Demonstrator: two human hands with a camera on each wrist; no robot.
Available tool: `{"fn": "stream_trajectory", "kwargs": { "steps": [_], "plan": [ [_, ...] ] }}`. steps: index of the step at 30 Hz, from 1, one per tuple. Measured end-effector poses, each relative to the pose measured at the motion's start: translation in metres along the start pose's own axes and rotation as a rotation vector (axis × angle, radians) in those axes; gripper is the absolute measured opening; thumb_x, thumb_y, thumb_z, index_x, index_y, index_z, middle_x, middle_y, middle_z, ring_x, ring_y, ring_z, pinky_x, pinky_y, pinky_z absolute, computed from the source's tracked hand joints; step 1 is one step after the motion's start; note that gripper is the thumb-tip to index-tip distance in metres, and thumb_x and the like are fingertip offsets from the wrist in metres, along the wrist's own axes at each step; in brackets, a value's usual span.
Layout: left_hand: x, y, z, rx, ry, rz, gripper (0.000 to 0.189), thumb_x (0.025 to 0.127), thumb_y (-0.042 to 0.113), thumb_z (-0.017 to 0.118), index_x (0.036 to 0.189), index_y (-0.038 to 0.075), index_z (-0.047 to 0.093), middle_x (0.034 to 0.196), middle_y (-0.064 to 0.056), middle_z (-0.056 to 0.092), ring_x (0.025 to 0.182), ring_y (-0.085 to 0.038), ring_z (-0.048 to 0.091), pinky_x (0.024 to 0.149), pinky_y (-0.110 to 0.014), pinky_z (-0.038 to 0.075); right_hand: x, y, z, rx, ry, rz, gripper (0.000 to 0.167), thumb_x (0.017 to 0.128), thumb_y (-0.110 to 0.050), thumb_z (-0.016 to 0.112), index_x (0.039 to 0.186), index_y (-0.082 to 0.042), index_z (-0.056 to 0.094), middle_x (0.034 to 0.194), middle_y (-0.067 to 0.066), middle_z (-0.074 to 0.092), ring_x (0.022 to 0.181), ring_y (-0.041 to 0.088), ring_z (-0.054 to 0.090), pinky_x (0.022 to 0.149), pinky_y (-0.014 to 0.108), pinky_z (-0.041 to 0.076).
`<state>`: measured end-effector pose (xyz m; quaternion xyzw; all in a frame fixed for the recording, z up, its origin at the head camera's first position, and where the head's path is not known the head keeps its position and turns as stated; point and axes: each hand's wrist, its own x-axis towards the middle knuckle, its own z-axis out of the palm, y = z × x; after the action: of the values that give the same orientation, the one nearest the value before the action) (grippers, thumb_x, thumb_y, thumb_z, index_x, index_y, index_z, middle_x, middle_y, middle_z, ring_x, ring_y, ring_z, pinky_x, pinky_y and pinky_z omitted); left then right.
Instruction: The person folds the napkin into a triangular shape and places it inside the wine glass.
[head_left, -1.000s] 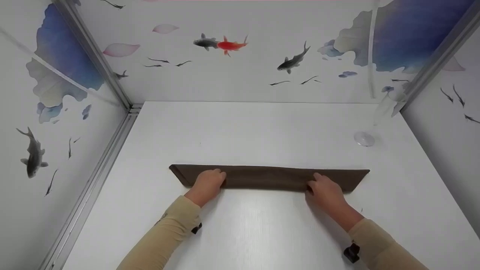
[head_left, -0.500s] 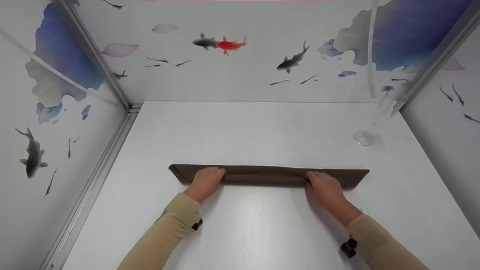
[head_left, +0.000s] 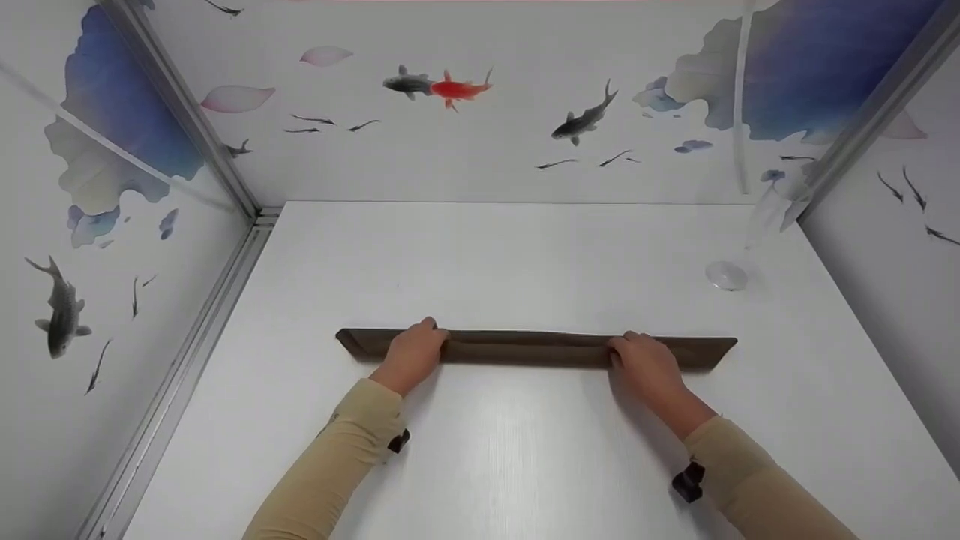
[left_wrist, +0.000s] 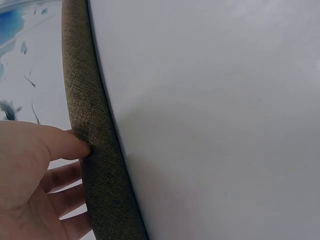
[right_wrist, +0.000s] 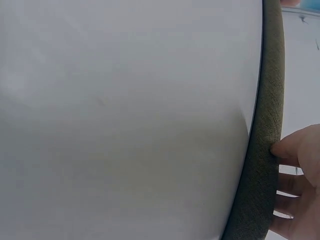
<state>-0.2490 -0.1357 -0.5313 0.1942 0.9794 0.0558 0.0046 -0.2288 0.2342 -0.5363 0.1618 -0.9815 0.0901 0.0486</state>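
A brown woven mat (head_left: 525,352), folded into a long narrow strip, lies crosswise on the white table (head_left: 510,450). Its ends slant inward toward the near edge. My left hand (head_left: 412,352) grips the strip left of its middle. The left wrist view shows the thumb (left_wrist: 75,146) pressed on the near face of the folded mat (left_wrist: 100,150), with the fingers behind it. Right of the middle, my right hand (head_left: 646,364) holds the same strip. In the right wrist view its thumb (right_wrist: 287,146) presses the near face and the other fingers reach behind.
A clear round disc (head_left: 726,276) lies on the table at the back right. White walls (head_left: 480,150) printed with fish and leaves enclose the table on the left, back and right. A metal rail (head_left: 187,375) runs along the left side.
The strip's near edge has moved away from me, and the strip looks narrower. Both hands have shifted slightly forward with it; its far edge stays about where it was.
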Motion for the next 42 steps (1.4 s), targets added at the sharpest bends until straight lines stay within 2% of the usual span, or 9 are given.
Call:
{"fn": "stream_trajectory", "kwargs": {
  "steps": [5, 8, 13, 18, 23, 25, 29, 34, 42],
  "plan": [
    [0.0037, 0.0009, 0.0013, 0.018, 0.065, -0.015, 0.012, 0.092, -0.002, 0.064, 0.102, 0.002, 0.068, 0.095, -0.015, 0.061, 0.086, -0.030, 0.061, 0.071, -0.041, 0.053, 0.0032, 0.0010, 0.0012, -0.008, 0.075, -0.016, 0.013, 0.083, -0.002, 0.074, 0.094, 0.002, 0.068, 0.083, 0.013, 0.060, 0.078, 0.034, 0.059, 0.067, 0.045, 0.051],
    [0.0048, 0.0022, 0.0023, 0.030, 0.073, -0.003, 0.010, 0.090, -0.005, 0.065, 0.097, 0.003, 0.066, 0.091, -0.013, 0.060, 0.084, -0.029, 0.059, 0.070, -0.040, 0.053, 0.0043, 0.0010, 0.0020, -0.011, 0.108, -0.022, 0.013, 0.081, -0.002, 0.076, 0.091, 0.001, 0.067, 0.083, 0.012, 0.058, 0.078, 0.033, 0.058, 0.066, 0.046, 0.049],
    [0.0033, 0.0033, 0.0040, 0.042, 0.048, 0.001, 0.011, 0.091, -0.004, 0.065, 0.099, 0.002, 0.067, 0.090, -0.012, 0.062, 0.083, -0.028, 0.062, 0.069, -0.038, 0.054, 0.0048, 0.0011, 0.0031, -0.021, 0.118, -0.049, 0.009, 0.081, -0.001, 0.076, 0.085, -0.001, 0.068, 0.078, 0.009, 0.055, 0.072, 0.030, 0.055, 0.062, 0.043, 0.049],
    [0.0019, 0.0025, 0.0043, 0.003, 0.007, 0.000, 0.015, 0.090, 0.005, 0.068, 0.104, 0.001, 0.067, 0.093, -0.012, 0.062, 0.083, -0.028, 0.062, 0.069, -0.039, 0.054, 0.0027, 0.0034, 0.0047, -0.008, 0.077, -0.045, 0.003, 0.083, -0.001, 0.073, 0.085, -0.001, 0.070, 0.077, 0.009, 0.056, 0.072, 0.029, 0.056, 0.064, 0.041, 0.050],
    [0.0016, 0.0003, 0.0032, -0.033, -0.082, -0.011, 0.033, 0.088, 0.013, 0.069, 0.118, 0.000, 0.062, 0.105, -0.015, 0.060, 0.092, -0.030, 0.060, 0.076, -0.043, 0.052, -0.0008, 0.0038, 0.0054, 0.001, 0.017, -0.035, 0.015, 0.084, -0.007, 0.071, 0.095, 0.003, 0.071, 0.084, 0.011, 0.058, 0.079, 0.030, 0.057, 0.071, 0.042, 0.051],
    [0.0015, -0.0003, 0.0032, -0.036, -0.096, -0.013, 0.037, 0.088, 0.016, 0.071, 0.119, 0.000, 0.061, 0.107, -0.015, 0.059, 0.094, -0.031, 0.060, 0.078, -0.043, 0.052, -0.0018, 0.0034, 0.0053, -0.007, 0.000, -0.035, 0.021, 0.083, -0.010, 0.073, 0.098, 0.004, 0.071, 0.087, 0.012, 0.058, 0.081, 0.030, 0.057, 0.072, 0.043, 0.051],
    [0.0015, -0.0010, 0.0045, -0.024, -0.058, 0.006, 0.031, 0.086, 0.014, 0.074, 0.111, 0.000, 0.062, 0.100, -0.014, 0.059, 0.088, -0.030, 0.060, 0.074, -0.042, 0.053, -0.0019, 0.0036, 0.0054, -0.014, -0.007, -0.040, 0.024, 0.082, -0.010, 0.076, 0.101, 0.004, 0.071, 0.088, 0.012, 0.058, 0.083, 0.031, 0.056, 0.073, 0.043, 0.051],
    [0.0015, -0.0008, 0.0056, 0.005, 0.013, 0.029, 0.015, 0.090, 0.009, 0.070, 0.102, 0.000, 0.065, 0.092, -0.013, 0.059, 0.081, -0.030, 0.061, 0.069, -0.040, 0.054, 0.0001, 0.0041, 0.0062, -0.007, 0.017, -0.050, 0.018, 0.085, -0.008, 0.074, 0.099, 0.003, 0.072, 0.087, 0.013, 0.058, 0.081, 0.031, 0.056, 0.071, 0.043, 0.051],
    [0.0043, -0.0003, 0.0004, -0.003, 0.003, -0.021, 0.011, 0.095, 0.009, 0.064, 0.102, 0.003, 0.070, 0.090, -0.010, 0.062, 0.084, -0.027, 0.063, 0.071, -0.038, 0.054, 0.0065, 0.0071, 0.0099, -0.001, 0.034, -0.052, 0.012, 0.086, -0.007, 0.072, 0.094, 0.002, 0.073, 0.084, 0.011, 0.059, 0.079, 0.031, 0.057, 0.069, 0.044, 0.050]
  ]
}}
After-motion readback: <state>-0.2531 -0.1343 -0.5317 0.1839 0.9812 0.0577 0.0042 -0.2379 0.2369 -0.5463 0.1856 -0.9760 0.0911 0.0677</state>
